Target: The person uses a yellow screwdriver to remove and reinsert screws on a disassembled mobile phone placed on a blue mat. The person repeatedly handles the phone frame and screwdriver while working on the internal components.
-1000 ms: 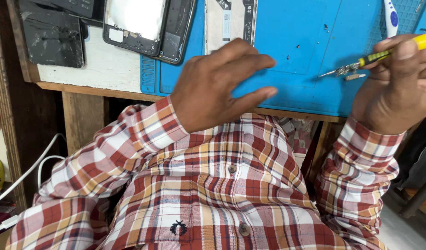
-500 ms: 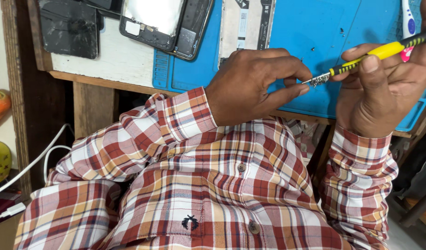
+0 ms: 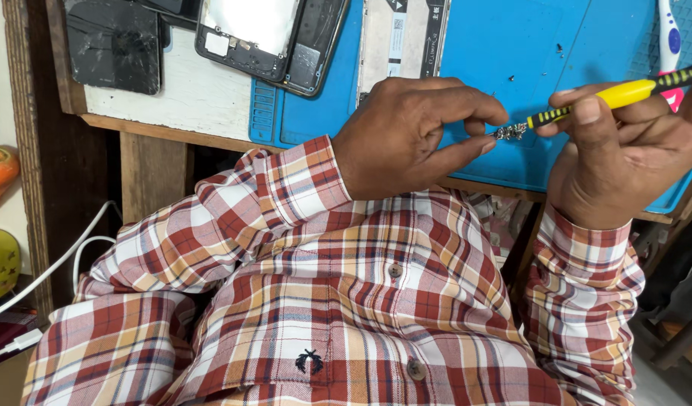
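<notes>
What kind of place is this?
Probably a phone repair bench: an opened phone and a dark cracked panel lie by a blue work mat, while the right hand holds a yellow precision screwdriver near the left hand.

We held our left hand up in front of our chest, back of the hand toward us, thumb and forefinger curled so their tips nearly met in a pinch, the other fingers folded behind. Our right hand rose beside it, just apart, thumb laid along the top and fingers wrapped beneath in a closed grip. Both forearms, in red, white and tan plaid flannel sleeves, bent upward from the elbows.
</notes>
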